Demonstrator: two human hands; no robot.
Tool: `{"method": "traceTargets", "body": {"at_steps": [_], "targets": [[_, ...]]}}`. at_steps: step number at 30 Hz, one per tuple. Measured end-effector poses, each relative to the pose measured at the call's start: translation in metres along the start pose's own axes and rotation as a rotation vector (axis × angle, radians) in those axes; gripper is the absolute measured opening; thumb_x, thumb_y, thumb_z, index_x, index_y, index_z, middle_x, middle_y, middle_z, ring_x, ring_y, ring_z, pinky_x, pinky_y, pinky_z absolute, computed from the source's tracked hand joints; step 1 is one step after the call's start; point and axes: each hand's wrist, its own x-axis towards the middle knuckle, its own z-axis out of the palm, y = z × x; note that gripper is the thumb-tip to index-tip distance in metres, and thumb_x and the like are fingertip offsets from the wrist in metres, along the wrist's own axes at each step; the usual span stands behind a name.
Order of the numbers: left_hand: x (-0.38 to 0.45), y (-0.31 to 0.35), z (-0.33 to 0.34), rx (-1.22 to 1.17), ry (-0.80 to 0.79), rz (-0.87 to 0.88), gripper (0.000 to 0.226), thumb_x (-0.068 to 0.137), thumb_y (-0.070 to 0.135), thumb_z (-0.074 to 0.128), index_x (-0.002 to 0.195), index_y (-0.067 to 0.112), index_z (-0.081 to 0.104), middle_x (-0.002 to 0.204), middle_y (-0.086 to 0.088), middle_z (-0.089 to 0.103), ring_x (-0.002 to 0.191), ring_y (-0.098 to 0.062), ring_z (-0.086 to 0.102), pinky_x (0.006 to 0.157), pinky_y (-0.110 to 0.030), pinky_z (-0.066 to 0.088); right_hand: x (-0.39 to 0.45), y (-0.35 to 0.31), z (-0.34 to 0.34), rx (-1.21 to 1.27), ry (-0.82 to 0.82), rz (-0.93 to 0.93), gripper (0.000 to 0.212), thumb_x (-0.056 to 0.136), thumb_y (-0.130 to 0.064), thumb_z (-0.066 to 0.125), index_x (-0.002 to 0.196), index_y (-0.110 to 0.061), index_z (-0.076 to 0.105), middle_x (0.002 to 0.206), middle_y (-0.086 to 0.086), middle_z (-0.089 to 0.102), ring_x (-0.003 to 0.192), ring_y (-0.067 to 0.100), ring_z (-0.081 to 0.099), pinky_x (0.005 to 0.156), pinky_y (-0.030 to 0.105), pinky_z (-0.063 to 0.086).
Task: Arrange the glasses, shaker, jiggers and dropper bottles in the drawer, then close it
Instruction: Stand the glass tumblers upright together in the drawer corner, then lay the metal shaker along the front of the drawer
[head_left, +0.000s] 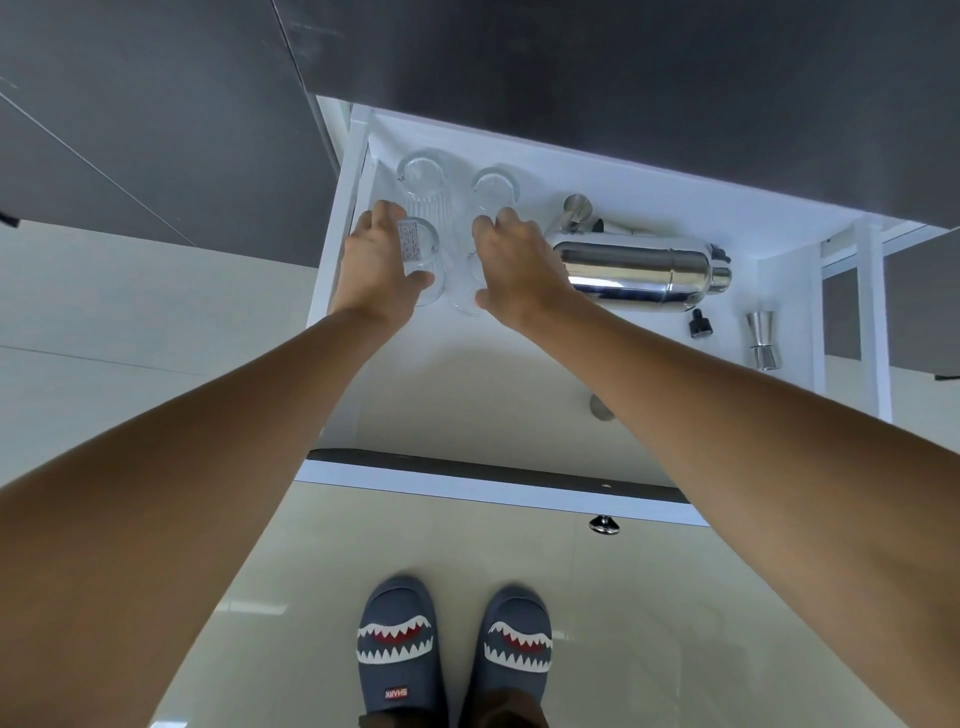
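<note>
The white drawer (467, 405) stands pulled out below me. My left hand (376, 270) grips a clear glass with a sticker (423, 260) at the drawer's left. My right hand (519, 270) is closed on another clear glass (465, 296) just beside it. Two more glasses, a ribbed one (423, 176) and a plain one (494, 188), stand behind them. A steel shaker (644, 273) lies on its side to the right. One jigger (577, 210) sits behind the shaker, another jigger (763, 340) at the far right. A black-capped dropper bottle (700, 325) lies between them.
A dark countertop (571, 62) overhangs the drawer's back. The drawer front (493, 480) with its metal knob (603, 525) faces me, above my feet in shark slippers (452, 649). Pale floor tiles spread left. An open cabinet frame (872, 312) lies to the right.
</note>
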Motion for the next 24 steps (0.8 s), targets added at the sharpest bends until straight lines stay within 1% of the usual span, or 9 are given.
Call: {"method": "traceTargets", "body": {"at_steps": [7,11,12,14,16,18,20,22,24], "targets": [[0.001,0.0,0.003,-0.001,0.008,-0.006,0.059,0.077,0.016,0.075,0.126,0.01,0.042,0.126,-0.013,0.055,0.112,-0.03,0.053,0.086,-0.033,0.046,0.001,0.002,0.005,0.052,0.055,-0.028,0.052,0.079,-0.005,0.07,0.122,-0.006,0.042,0.112,0.018,0.056,0.097,0.034,0.053,0.073,0.037,0.045],[-0.005,0.005,0.002,-0.03,0.013,-0.014,0.071,0.076,0.018,0.076,0.133,0.012,0.036,0.136,-0.011,0.046,0.123,-0.028,0.047,0.095,-0.029,0.042,-0.005,0.016,0.002,0.21,-0.028,-0.06,0.066,0.073,-0.026,0.078,0.124,-0.01,0.04,0.114,0.015,0.053,0.103,0.033,0.05,0.085,0.042,0.047],[-0.009,0.009,0.001,-0.048,0.05,0.014,0.073,0.076,0.018,0.075,0.136,0.011,0.033,0.14,-0.012,0.041,0.126,-0.026,0.044,0.098,-0.025,0.039,-0.008,0.024,0.002,0.247,0.01,-0.058,0.063,0.075,-0.033,0.075,0.124,-0.01,0.042,0.114,0.015,0.054,0.104,0.032,0.049,0.087,0.042,0.046],[-0.017,0.021,0.001,-0.07,0.173,0.174,0.071,0.078,0.018,0.07,0.138,0.008,0.033,0.143,-0.014,0.036,0.132,-0.027,0.04,0.103,-0.022,0.036,-0.02,0.047,0.002,0.292,0.214,0.018,0.051,0.084,-0.041,0.064,0.121,-0.01,0.05,0.114,0.013,0.057,0.105,0.03,0.05,0.089,0.041,0.043],[-0.024,0.035,0.004,-0.056,0.189,0.386,0.065,0.08,0.019,0.064,0.137,0.006,0.037,0.143,-0.016,0.037,0.134,-0.028,0.037,0.109,-0.028,0.037,-0.034,0.08,0.003,0.328,0.414,0.195,0.038,0.09,-0.036,0.054,0.118,-0.011,0.055,0.118,0.013,0.057,0.11,0.032,0.048,0.091,0.042,0.041],[-0.028,0.051,0.015,-0.018,0.062,0.57,0.059,0.083,0.017,0.061,0.137,0.006,0.04,0.144,-0.016,0.039,0.134,-0.029,0.039,0.11,-0.035,0.04,-0.048,0.117,0.005,0.279,0.444,0.433,0.034,0.093,-0.031,0.048,0.122,-0.014,0.054,0.131,0.015,0.05,0.12,0.035,0.043,0.097,0.044,0.04],[-0.028,0.068,0.033,0.043,-0.104,0.656,0.058,0.086,0.015,0.059,0.139,0.008,0.039,0.148,-0.014,0.036,0.133,-0.028,0.042,0.105,-0.037,0.045,-0.058,0.152,0.008,0.246,0.361,0.642,0.036,0.097,-0.03,0.042,0.129,-0.017,0.05,0.143,0.017,0.038,0.129,0.036,0.037,0.102,0.047,0.038],[-0.025,0.079,0.055,0.114,-0.253,0.619,0.061,0.09,0.016,0.058,0.144,0.009,0.031,0.155,-0.013,0.025,0.138,-0.03,0.035,0.102,-0.039,0.045,-0.063,0.174,0.009,0.336,0.258,0.748,0.039,0.099,-0.03,0.037,0.135,-0.018,0.046,0.146,0.019,0.034,0.131,0.037,0.036,0.105,0.045,0.036],[-0.019,0.085,0.073,0.2,-0.367,0.524,0.067,0.092,0.017,0.057,0.148,0.009,0.02,0.159,-0.014,0.012,0.146,-0.031,0.019,0.11,-0.042,0.038,-0.065,0.186,0.008,0.433,0.184,0.76,0.041,0.1,-0.03,0.036,0.138,-0.019,0.044,0.141,0.018,0.045,0.126,0.036,0.045,0.101,0.041,0.04]]}}
